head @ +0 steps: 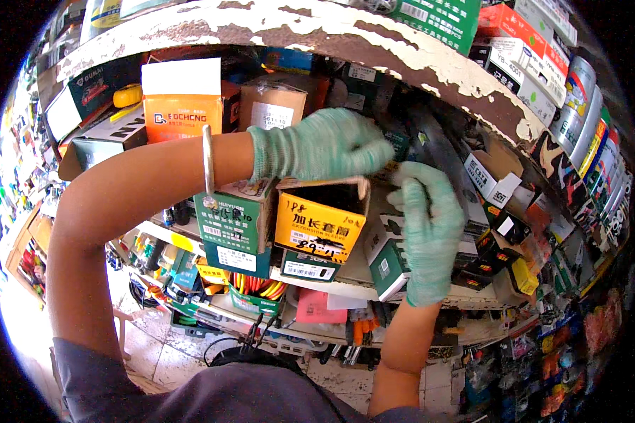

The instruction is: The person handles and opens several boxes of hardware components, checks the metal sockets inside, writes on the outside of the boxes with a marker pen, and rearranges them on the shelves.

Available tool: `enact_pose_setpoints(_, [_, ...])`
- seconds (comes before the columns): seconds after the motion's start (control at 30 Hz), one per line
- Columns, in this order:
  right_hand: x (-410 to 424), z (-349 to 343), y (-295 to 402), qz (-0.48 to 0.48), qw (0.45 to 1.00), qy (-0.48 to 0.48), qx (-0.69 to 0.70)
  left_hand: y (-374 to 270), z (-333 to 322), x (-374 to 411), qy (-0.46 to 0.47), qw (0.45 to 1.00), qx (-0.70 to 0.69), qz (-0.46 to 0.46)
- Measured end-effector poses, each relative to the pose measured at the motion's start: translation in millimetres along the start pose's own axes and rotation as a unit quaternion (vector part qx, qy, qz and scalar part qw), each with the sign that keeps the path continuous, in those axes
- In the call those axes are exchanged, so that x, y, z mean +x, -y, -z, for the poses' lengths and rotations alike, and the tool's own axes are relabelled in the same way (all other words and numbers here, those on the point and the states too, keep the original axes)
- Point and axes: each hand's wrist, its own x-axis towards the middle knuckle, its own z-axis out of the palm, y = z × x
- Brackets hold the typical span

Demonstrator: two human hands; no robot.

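Observation:
My left hand (330, 145), in a pale green knit glove, reaches over the open top of a yellow cardboard box (317, 224) on the shelf. Its fingertips point right, towards a dark spot between the hands. My right hand (428, 227), gloved alike, is raised just right of that box with its fingers bent towards the left hand. Whether either hand holds something small there cannot be seen. Left of the yellow box stands a green cardboard box (233, 222) with handwriting. A white and green box (389, 261) lies beside my right hand.
A shelf edge with peeling paint (402, 47) curves above the hands. Behind the left forearm is an orange box (182, 113). Small dark boxes (487, 256) and an open white box (492, 180) crowd the right. Below, a lower shelf holds a green tray of colourful handles (256, 296).

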Motion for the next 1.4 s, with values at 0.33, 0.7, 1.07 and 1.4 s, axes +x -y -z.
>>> enact_pose_setpoints(0.33, [-169.1,35.7,-49.0,0.142,0.934,-0.329,0.014,0.8,-35.9,-25.5,0.023,0.998,-0.011,-0.054])
enact_pose_setpoints(0.7, [-514.6,-46.1,-241.1,-0.339,0.897,0.210,-0.190,-33.8,-16.8,-23.1,0.207,0.968,0.106,-0.092])
enact_pose_setpoints(1.07, [-447.3,-229.6,-328.8,-0.209,0.893,0.160,-0.366,-111.7,-22.4,-116.6,-0.063,0.973,0.214,-0.052])
enact_pose_setpoints(1.4, [-352.5,-41.5,-148.6,-0.309,0.805,0.501,-0.072,-102.0,-125.4,-256.1,-0.004,0.965,-0.168,0.199])
